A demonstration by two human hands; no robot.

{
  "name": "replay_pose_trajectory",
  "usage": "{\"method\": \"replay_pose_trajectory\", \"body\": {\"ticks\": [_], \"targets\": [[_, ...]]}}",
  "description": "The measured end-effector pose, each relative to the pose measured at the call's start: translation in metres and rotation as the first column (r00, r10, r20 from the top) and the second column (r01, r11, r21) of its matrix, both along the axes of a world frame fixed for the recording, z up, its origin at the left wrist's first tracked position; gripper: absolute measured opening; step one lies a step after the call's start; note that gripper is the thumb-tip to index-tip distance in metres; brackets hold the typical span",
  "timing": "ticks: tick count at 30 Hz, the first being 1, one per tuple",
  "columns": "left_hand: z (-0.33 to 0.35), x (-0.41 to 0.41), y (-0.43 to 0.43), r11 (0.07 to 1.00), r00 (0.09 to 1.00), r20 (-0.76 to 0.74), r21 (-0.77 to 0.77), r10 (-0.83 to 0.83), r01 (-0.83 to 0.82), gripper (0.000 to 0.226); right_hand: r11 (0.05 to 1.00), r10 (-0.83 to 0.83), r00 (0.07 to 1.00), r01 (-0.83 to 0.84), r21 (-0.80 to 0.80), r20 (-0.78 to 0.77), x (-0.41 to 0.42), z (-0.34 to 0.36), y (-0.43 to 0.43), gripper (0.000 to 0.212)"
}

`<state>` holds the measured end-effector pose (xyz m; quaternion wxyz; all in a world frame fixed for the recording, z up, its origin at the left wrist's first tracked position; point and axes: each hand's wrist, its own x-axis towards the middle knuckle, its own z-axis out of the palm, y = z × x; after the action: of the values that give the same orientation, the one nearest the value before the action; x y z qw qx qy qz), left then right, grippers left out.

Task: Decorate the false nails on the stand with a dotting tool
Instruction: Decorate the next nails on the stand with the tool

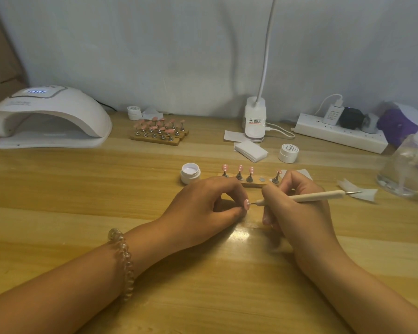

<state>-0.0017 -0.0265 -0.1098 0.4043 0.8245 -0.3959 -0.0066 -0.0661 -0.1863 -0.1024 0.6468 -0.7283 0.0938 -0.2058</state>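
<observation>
My left hand [204,204] pinches a pink false nail [247,204], on a holder I cannot see, just above the table. My right hand [297,203] grips a cream dotting tool [311,196], whose fine tip touches that nail. Behind my hands lies the wooden stand [253,185] with three pink nails carrying white dots [240,168] and one more nail [278,172] at its right end; one metal spot on it is bare. An open white gel pot [190,173] sits left of the stand.
A white nail lamp [48,116] stands at the back left. More stands with pink nails [158,130] sit behind. A desk lamp base [255,121], wipes [250,150], a closed pot [288,153], a power strip [340,133] and a clear bottle [407,165] fill the right.
</observation>
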Motion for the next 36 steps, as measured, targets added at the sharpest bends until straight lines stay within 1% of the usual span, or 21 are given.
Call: {"method": "replay_pose_trajectory", "body": {"ticks": [10,15,26,30,32,34,36], "targets": [[-0.0006,0.0007,-0.0002,1.0,1.0,-0.004,-0.004,0.002,-0.002,0.017,1.0,0.005,1.0,-0.005,-0.012,0.015,-0.0004,-0.0012,-0.0008,0.035],[-0.0003,0.0004,0.0,1.0,1.0,0.006,-0.001,0.001,-0.001,0.013,1.0,0.004,1.0,-0.004,-0.021,0.004,0.0007,-0.0009,-0.0002,0.035],[-0.0011,0.0001,0.0002,1.0,1.0,-0.003,-0.007,0.0,0.0,0.012,1.0,-0.022,0.999,0.021,0.016,0.025,0.0,0.0002,-0.0001,0.039],[-0.0017,0.0003,-0.0002,1.0,1.0,-0.005,-0.01,0.003,-0.003,0.012,1.0,-0.007,1.0,0.007,-0.01,0.013,0.0005,-0.0012,0.0002,0.034],[-0.0016,0.0002,-0.0002,1.0,1.0,-0.009,-0.012,0.005,-0.005,0.012,1.0,-0.007,1.0,0.007,-0.018,0.003,0.0003,-0.001,0.001,0.028],[-0.0011,-0.0001,-0.0001,1.0,1.0,-0.006,-0.01,0.006,-0.006,0.012,1.0,-0.008,1.0,0.008,-0.011,-0.006,0.0,0.0004,0.0022,0.02],[-0.0003,-0.0006,0.0001,1.0,1.0,-0.003,-0.005,0.004,-0.004,0.012,1.0,-0.015,1.0,0.015,0.006,-0.006,-0.0004,0.0012,0.0024,0.019]]}}
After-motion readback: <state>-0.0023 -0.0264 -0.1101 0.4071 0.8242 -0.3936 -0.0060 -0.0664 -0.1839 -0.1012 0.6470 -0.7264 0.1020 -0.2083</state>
